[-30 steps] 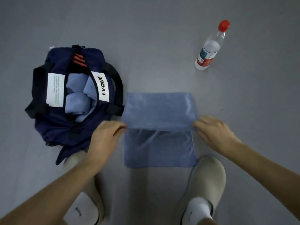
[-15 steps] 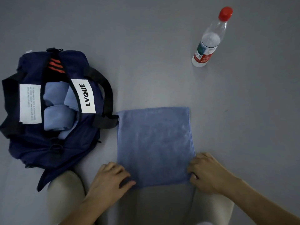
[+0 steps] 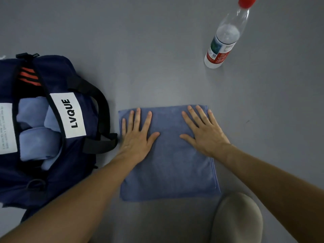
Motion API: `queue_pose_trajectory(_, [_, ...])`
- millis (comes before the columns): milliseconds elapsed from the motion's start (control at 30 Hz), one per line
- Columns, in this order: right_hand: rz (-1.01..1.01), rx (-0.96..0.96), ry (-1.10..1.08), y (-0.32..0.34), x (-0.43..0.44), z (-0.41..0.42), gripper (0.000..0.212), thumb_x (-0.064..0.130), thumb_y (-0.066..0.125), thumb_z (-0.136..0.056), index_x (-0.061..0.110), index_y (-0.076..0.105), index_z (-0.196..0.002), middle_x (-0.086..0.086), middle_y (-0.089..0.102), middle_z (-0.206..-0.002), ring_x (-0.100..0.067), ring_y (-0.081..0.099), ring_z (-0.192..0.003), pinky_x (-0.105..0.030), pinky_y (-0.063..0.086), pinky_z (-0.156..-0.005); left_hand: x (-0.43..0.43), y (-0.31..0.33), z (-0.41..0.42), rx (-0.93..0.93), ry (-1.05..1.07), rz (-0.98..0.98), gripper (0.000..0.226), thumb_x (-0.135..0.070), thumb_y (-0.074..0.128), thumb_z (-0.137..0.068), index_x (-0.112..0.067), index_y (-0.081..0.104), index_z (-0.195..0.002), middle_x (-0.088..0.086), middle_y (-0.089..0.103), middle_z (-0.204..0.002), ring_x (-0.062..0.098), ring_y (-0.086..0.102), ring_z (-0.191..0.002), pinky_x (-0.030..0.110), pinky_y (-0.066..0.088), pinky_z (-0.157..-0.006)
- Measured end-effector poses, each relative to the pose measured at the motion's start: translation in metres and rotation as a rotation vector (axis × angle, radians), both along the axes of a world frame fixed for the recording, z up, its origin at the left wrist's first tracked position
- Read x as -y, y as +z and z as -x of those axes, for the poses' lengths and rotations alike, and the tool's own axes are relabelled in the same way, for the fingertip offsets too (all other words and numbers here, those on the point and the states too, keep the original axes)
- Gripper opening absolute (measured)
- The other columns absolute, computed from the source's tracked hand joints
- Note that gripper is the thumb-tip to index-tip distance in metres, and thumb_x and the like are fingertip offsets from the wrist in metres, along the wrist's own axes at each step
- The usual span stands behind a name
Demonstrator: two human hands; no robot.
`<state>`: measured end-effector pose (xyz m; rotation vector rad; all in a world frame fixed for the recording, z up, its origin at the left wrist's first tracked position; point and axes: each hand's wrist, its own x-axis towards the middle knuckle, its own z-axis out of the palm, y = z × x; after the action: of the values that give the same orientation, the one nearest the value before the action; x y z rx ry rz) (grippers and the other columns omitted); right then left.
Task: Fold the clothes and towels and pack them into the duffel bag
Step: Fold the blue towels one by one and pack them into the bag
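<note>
Both hands [image 3: 136, 140] [image 3: 206, 135] on seemingly folded towel [image 3: 171, 169]

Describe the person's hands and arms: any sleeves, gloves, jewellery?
Left hand and right hand are bare: no gloves, rings or watch. Left forearm and right forearm are uncovered as far as the frame shows, no sleeve in view. Nails look short and unpainted.

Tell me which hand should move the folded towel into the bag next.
Probably left: the left hand lies flat on the towel right beside the duffel bag; the right hand is farther away.
</note>
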<state>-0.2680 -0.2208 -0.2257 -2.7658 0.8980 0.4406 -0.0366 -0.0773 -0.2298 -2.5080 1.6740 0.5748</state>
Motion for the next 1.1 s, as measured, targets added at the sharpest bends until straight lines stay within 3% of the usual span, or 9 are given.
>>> queue_pose_trajectory(167, [0.008,-0.049,-0.047,0.005,0.022,-0.005,0.083,0.076,-0.004,-0.091,0.027,-0.009,-0.159,0.000,-0.010,-0.168,-0.028,-0.010,-0.154,-0.063,0.003,-0.120,0.021,0.004,-0.046,0.047,-0.179,-0.030,0.078,-0.075,0.001,-0.089,-0.037,-0.019,-0.154,0.008,-0.019,-0.166,0.025,-0.017,-0.153,0.045,-0.012,-0.123])
queue_pose_trajectory(333, [-0.010,-0.123,-0.075,0.012,0.042,-0.003,0.076,0.074,-0.006,-0.093,0.034,-0.025,-0.154,0.004,-0.024,-0.165,-0.028,-0.018,-0.152,-0.064,-0.003,-0.119,0.022,0.014,-0.063,0.043,-0.127,-0.153,0.073,-0.070,0.005,-0.097,-0.033,-0.024,-0.154,0.001,-0.031,-0.162,0.019,-0.027,-0.150,0.045,-0.012,-0.124])
queue_pose_trajectory(400, [-0.036,-0.096,-0.094,0.015,0.047,-0.007,0.066,0.063,0.001,-0.100,0.033,-0.015,-0.157,0.003,-0.015,-0.167,-0.028,-0.012,-0.154,-0.061,0.000,-0.121,0.030,0.019,-0.062,0.024,-0.098,-0.113,0.068,-0.062,0.012,-0.102,-0.031,-0.012,-0.158,0.001,-0.019,-0.166,0.022,-0.017,-0.154,0.047,-0.007,-0.125])
queue_pose_trajectory(467, [-0.044,0.041,-0.161,0.021,0.051,-0.011,0.058,0.048,0.021,-0.105,0.030,0.016,-0.159,-0.004,0.014,-0.167,-0.032,0.012,-0.152,-0.056,0.018,-0.119,0.037,0.027,-0.067,0.024,-0.085,0.087,0.053,-0.040,0.035,-0.108,-0.022,0.030,-0.157,0.011,0.025,-0.163,0.036,0.023,-0.149,0.054,0.018,-0.121])
queue_pose_trajectory(500, [-0.028,0.153,-0.212,0.023,0.053,-0.011,0.050,0.040,0.035,-0.105,0.028,0.036,-0.154,-0.008,0.033,-0.159,-0.035,0.029,-0.144,-0.054,0.030,-0.111,0.041,0.031,-0.071,0.039,-0.080,0.196,0.043,-0.029,0.047,-0.104,-0.018,0.050,-0.145,0.015,0.046,-0.149,0.041,0.044,-0.134,0.055,0.033,-0.111])
queue_pose_trajectory(567, [-0.011,0.320,-0.333,0.025,0.060,-0.012,0.038,0.022,0.055,-0.099,0.025,0.060,-0.136,-0.011,0.056,-0.131,-0.039,0.049,-0.118,-0.048,0.042,-0.094,0.046,0.035,-0.078,0.057,-0.025,0.253,0.029,-0.021,0.060,-0.096,-0.019,0.066,-0.125,0.012,0.061,-0.123,0.039,0.056,-0.110,0.049,0.043,-0.095])
queue_pose_trajectory(667, [-0.097,0.272,-0.445,0.031,0.073,-0.022,0.036,0.011,0.057,-0.092,0.020,0.063,-0.126,-0.012,0.061,-0.108,-0.038,0.051,-0.104,-0.045,0.044,-0.090,0.052,0.037,-0.085,0.023,0.084,0.170,0.020,-0.028,0.065,-0.094,-0.022,0.066,-0.112,0.005,0.065,-0.110,0.032,0.056,-0.105,0.046,0.044,-0.092])
queue_pose_trajectory(800, [-0.130,0.251,-0.452,0.037,0.088,-0.028,0.025,0.009,0.056,-0.092,0.013,0.067,-0.114,-0.013,0.063,-0.107,-0.037,0.052,-0.109,-0.042,0.046,-0.089,0.068,0.039,-0.100,-0.084,0.140,0.185,0.008,-0.026,0.070,-0.089,-0.018,0.069,-0.092,0.004,0.064,-0.098,0.029,0.058,-0.098,0.042,0.047,-0.087])
queue_pose_trajectory(1100, [-0.058,0.548,-0.426,0.071,0.049,0.014,0.018,0.010,0.053,-0.088,0.016,0.068,-0.095,0.000,0.066,-0.098,-0.029,0.057,-0.099,-0.028,0.038,-0.080,0.029,0.096,-0.073,-0.221,0.150,0.436,0.003,-0.022,0.065,-0.093,-0.020,0.063,-0.094,-0.016,0.053,-0.080,0.012,0.053,-0.080,0.030,0.042,-0.072])
